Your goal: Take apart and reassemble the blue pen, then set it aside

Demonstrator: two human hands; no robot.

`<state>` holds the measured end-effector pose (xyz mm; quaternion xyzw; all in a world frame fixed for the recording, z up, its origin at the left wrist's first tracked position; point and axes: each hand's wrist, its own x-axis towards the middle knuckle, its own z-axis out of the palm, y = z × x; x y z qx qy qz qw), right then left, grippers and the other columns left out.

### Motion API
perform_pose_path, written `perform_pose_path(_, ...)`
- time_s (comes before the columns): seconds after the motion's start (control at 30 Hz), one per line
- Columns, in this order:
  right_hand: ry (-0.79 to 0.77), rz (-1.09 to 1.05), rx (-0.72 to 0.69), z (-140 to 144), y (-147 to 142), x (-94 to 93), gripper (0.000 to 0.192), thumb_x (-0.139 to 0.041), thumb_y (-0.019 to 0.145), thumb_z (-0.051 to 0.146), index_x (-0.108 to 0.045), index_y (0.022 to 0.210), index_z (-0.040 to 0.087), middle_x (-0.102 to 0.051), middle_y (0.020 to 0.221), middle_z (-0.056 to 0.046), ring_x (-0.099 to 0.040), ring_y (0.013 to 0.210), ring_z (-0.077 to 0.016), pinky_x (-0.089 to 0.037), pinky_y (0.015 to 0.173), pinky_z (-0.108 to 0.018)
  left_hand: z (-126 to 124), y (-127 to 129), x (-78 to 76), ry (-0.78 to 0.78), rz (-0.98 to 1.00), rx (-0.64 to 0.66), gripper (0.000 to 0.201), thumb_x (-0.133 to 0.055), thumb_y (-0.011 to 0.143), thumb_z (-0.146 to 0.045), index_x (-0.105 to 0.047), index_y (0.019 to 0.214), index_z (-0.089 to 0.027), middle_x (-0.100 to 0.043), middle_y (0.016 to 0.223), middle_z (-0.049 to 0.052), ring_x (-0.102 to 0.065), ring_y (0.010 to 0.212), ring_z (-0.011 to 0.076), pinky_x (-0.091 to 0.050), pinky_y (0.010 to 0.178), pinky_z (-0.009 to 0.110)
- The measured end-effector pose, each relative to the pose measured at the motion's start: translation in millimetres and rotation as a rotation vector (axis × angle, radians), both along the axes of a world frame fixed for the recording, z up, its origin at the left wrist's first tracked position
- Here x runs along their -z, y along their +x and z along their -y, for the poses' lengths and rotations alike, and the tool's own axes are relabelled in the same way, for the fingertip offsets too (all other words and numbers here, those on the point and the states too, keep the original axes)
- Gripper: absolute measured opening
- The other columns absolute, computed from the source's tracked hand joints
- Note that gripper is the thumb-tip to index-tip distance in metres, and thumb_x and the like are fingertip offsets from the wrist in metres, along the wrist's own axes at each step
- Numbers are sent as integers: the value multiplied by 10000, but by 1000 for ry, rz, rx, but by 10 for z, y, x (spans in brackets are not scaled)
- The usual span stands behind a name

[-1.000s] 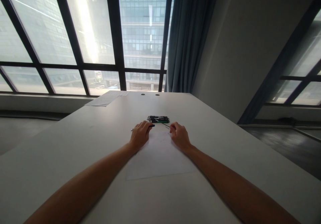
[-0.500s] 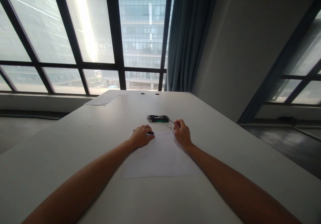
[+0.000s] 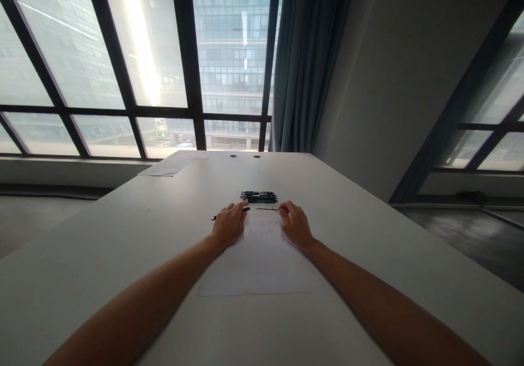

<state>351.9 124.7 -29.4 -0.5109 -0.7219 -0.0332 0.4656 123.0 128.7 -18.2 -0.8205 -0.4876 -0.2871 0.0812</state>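
Across the long white desk (image 3: 123, 257), which runs toward the tall window (image 3: 143, 65) and the blue-grey curtain (image 3: 311, 60), a sheet of paper (image 3: 262, 262) lies flat between both forearms, with another paper (image 3: 174, 163) far off near the window edge. Just beyond the sheet sits a small row of dark pens (image 3: 258, 196). The left hand (image 3: 229, 225) is curled over a pen barrel (image 3: 244, 210), whose blue end pokes out past the fingers and whose other tip shows at the left. The right hand (image 3: 295, 223) is pinched shut on a thin refill rod (image 3: 267, 208). Compared with 0.5 s ago, the rod now lies level and points at the barrel's blue end, and the 2 hands are closer together, so I judge the rod lined up with the barrel.
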Motion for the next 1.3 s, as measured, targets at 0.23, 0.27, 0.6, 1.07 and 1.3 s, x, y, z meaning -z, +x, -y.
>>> perform_pose_path(0.23, 12, 16, -10, -8, 14, 6, 110, -439, 872, 205, -543, 834, 206, -641, 767, -23, -562, 721, -181, -387, 749, -307, -21, -5, 34, 30, 8, 82, 200, -428, 948, -199, -564, 1095, -189, -668, 1013, 64, -607, 950, 213, -495, 809, 347)
perform_pose_path(0.27, 13, 18, -13, -10, 15, 8, 109, -443, 872, 200, -545, 834, 205, -640, 765, -22, -561, 720, -181, -387, 748, -307, -22, -5, 36, 34, 9, 89, 200, -431, 947, -199, -568, 1092, -188, -667, 1006, 64, -606, 943, 212, -495, 806, 347)
perform_pose_path(0.6, 138, 83, -185, 11, -1, -7, 131, -498, 892, 167, -620, 854, 193, -657, 812, -41, -580, 765, -187, -417, 757, -329, 4, 5, 27, 76, -27, 221, 311, -433, 896, -160, -591, 1163, -169, -661, 1005, 80, -578, 938, 228, -497, 823, 381)
perform_pose_path(1.07, -44, 304, 58, -81, -80, -23, 413, -511, 930, 490, -654, 1171, 186, -615, 1272, -117, -519, 1179, -258, -304, 1052, -444, -56, 14, 100, 89, -65, 273, 546, -429, 811, -76, -500, 1344, -169, -643, 1086, 103, -556, 992, 249, -514, 882, 415)
perform_pose_path(1.3, -250, 458, 44, -154, 3, 2, 302, -422, 985, 339, -703, 997, 226, -667, 1195, -64, -473, 1241, -257, -158, 1097, -566, -3, 35, 58, 20, -109, 205, 574, -436, 807, -72, -486, 1363, -205, -650, 1130, 84, -614, 960, 225, -513, 882, 393)
